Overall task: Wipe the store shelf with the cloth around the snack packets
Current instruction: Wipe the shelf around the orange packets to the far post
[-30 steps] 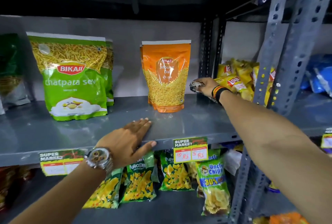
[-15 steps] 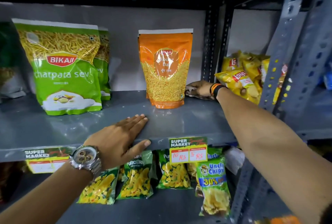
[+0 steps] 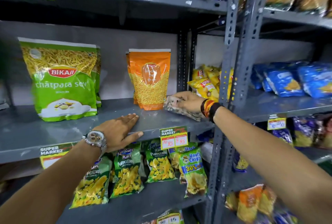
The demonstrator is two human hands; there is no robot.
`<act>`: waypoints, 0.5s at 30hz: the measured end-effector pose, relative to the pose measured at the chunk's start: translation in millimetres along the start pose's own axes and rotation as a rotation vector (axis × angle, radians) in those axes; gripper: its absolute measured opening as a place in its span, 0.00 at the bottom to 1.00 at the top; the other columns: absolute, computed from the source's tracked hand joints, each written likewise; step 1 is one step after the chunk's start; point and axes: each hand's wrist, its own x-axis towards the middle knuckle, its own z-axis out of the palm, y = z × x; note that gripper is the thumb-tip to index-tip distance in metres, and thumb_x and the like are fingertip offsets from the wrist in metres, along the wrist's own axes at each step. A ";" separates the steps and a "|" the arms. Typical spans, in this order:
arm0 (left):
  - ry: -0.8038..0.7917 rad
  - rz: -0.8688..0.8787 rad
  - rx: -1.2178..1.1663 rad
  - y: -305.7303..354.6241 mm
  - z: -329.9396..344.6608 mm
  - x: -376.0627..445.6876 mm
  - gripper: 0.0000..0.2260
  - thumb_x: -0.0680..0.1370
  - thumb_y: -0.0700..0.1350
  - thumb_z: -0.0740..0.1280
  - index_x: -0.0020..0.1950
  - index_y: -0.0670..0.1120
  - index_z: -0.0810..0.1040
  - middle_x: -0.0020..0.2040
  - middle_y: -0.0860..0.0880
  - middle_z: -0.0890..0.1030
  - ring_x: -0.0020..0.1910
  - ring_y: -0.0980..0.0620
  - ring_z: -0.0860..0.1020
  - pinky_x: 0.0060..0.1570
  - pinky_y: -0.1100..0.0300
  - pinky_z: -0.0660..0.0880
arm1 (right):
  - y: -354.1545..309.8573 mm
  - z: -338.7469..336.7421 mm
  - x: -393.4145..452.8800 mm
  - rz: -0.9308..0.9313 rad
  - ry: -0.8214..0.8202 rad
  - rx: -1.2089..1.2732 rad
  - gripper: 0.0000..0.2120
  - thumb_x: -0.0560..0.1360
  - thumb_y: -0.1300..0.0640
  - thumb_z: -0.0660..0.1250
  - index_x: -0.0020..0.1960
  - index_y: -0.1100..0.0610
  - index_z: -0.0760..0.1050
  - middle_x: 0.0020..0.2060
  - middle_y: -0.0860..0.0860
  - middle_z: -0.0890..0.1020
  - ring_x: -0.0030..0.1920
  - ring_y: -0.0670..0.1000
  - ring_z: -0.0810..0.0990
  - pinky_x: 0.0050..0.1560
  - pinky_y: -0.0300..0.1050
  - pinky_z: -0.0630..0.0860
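My right hand is closed around a crumpled, mottled grey-and-white cloth, pressing it onto the grey painted metal shelf at about three o'clock from the glossy orange stand-up pouch of moong dal, just beside its base. Shiny yellow crisp packets crowd in at one o'clock from my knuckles. My left hand lies open and flat on the shelf's front edge, with the tall green sev pouch upright at eleven o'clock from it.
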 end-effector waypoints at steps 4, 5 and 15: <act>0.000 -0.010 0.023 -16.0 -5.2 -14.0 0.52 0.67 0.78 0.30 0.82 0.49 0.52 0.81 0.49 0.59 0.77 0.51 0.63 0.73 0.55 0.62 | 17.7 -15.5 8.1 0.133 0.247 -0.095 0.12 0.76 0.56 0.68 0.57 0.60 0.80 0.60 0.58 0.81 0.61 0.59 0.78 0.59 0.42 0.73; 0.000 -0.008 0.029 -20.4 -4.4 -18.9 0.51 0.68 0.78 0.31 0.82 0.49 0.51 0.81 0.49 0.59 0.77 0.51 0.63 0.73 0.55 0.62 | 29.5 -13.8 9.6 0.204 0.269 -0.122 0.10 0.75 0.54 0.68 0.53 0.57 0.81 0.58 0.57 0.82 0.59 0.59 0.79 0.60 0.46 0.75; 0.047 -0.027 -0.012 -32.3 9.3 -35.6 0.49 0.71 0.76 0.33 0.81 0.46 0.56 0.79 0.46 0.63 0.75 0.47 0.68 0.72 0.51 0.68 | 1.7 52.2 -6.4 0.063 0.177 -0.006 0.18 0.73 0.44 0.67 0.60 0.50 0.78 0.59 0.50 0.82 0.60 0.52 0.79 0.64 0.54 0.74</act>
